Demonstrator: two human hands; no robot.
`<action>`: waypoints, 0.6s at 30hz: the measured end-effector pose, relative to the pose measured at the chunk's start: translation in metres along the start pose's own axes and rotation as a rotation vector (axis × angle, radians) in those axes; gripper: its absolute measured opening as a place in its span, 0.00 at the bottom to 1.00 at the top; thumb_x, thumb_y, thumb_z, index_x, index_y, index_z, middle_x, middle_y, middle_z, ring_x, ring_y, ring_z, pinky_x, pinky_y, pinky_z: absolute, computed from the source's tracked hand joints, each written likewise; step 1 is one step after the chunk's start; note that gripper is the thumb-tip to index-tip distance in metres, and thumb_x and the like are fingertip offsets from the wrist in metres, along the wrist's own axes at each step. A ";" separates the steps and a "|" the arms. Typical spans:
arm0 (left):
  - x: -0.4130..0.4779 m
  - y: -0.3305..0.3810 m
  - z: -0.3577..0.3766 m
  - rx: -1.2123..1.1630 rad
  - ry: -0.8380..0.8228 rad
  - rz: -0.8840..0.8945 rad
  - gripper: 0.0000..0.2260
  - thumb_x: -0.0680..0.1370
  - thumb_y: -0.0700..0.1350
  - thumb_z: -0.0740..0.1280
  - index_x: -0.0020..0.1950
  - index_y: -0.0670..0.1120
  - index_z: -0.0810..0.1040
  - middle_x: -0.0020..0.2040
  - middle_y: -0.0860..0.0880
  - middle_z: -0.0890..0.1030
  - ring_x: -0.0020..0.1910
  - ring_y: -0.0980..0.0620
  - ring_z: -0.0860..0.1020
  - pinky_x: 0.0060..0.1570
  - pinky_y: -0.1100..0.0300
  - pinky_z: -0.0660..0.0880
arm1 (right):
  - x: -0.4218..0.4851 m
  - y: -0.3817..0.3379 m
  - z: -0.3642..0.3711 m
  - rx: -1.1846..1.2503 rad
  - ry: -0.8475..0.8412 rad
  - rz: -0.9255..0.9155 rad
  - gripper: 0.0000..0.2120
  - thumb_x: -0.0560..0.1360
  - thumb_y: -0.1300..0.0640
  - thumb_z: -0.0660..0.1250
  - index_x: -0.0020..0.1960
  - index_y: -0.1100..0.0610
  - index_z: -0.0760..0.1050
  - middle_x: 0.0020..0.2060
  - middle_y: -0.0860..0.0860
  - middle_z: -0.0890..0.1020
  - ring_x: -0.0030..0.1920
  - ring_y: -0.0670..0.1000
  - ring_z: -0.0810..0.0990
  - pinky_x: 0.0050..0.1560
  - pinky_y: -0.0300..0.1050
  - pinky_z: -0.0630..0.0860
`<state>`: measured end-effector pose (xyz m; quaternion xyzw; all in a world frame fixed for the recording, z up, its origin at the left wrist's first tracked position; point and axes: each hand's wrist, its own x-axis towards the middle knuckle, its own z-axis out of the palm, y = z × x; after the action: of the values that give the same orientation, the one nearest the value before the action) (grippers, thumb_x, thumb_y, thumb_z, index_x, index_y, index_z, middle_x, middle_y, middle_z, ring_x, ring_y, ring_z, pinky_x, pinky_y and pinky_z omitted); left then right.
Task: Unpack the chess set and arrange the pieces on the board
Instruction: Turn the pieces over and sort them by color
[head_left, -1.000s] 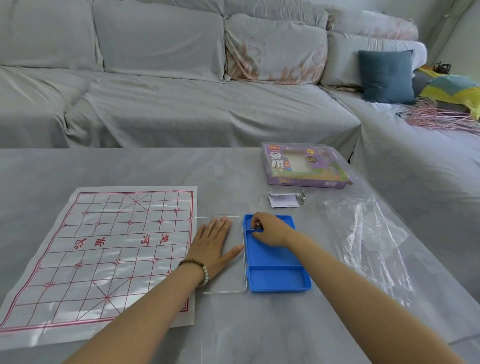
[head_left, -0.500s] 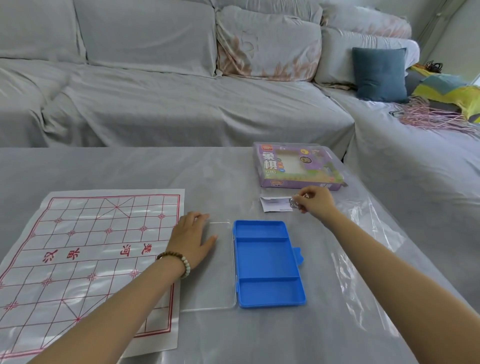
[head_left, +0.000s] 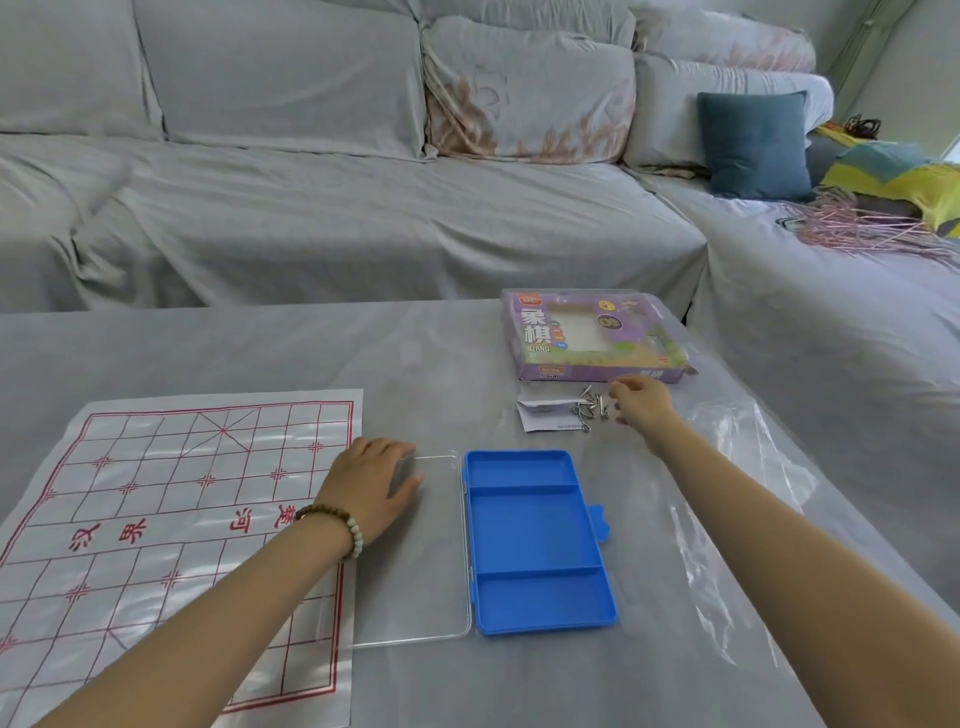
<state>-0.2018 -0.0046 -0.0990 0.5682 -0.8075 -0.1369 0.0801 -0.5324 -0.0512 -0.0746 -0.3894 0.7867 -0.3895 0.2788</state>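
The paper chess board (head_left: 182, 519), printed with a red grid, lies flat at the left with no pieces on it. To its right sits the blue case (head_left: 535, 540), whose three compartments hold nothing, with its clear lid (head_left: 431, 587) folded open toward the board. My left hand (head_left: 374, 483) rests arched on the lid's far left corner, fingertips down. My right hand (head_left: 641, 402) hovers just right of a small pile of metal wire pieces (head_left: 589, 408) lying on a white paper slip (head_left: 540, 418). Its fingers are loose and hold nothing.
The purple chess set box (head_left: 587, 338) lies behind the metal pieces. A crumpled clear plastic bag (head_left: 727, 467) spreads along the table's right side. A grey covered sofa (head_left: 363, 208) runs behind the table, with a dark cushion (head_left: 753, 145).
My right hand lifted a metal piece out of the blue case, carried it to the paper slip and let it go. My left hand shifted from flat to arched on the lid.
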 end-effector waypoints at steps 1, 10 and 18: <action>0.000 -0.001 -0.003 0.004 -0.013 0.007 0.21 0.79 0.56 0.54 0.70 0.49 0.63 0.68 0.51 0.68 0.67 0.52 0.64 0.66 0.59 0.62 | -0.011 -0.004 -0.002 0.007 0.011 -0.037 0.11 0.77 0.62 0.60 0.56 0.64 0.76 0.46 0.54 0.77 0.46 0.53 0.74 0.55 0.52 0.75; -0.027 -0.019 -0.010 -0.075 -0.052 -0.149 0.27 0.78 0.59 0.53 0.72 0.44 0.60 0.68 0.44 0.69 0.67 0.45 0.65 0.65 0.52 0.66 | -0.170 0.033 0.018 -0.130 -0.295 -0.314 0.16 0.78 0.49 0.61 0.64 0.50 0.72 0.64 0.46 0.72 0.66 0.45 0.68 0.65 0.40 0.64; -0.049 -0.008 -0.011 -0.090 -0.099 -0.229 0.31 0.80 0.58 0.51 0.75 0.42 0.48 0.76 0.43 0.53 0.75 0.45 0.49 0.72 0.53 0.49 | -0.198 0.070 0.026 -0.421 -0.192 -0.451 0.23 0.79 0.46 0.55 0.73 0.49 0.61 0.75 0.45 0.56 0.76 0.47 0.48 0.75 0.46 0.49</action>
<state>-0.1748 0.0372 -0.0894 0.6449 -0.7334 -0.2093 0.0493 -0.4336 0.1300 -0.1205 -0.6381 0.7139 -0.2318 0.1718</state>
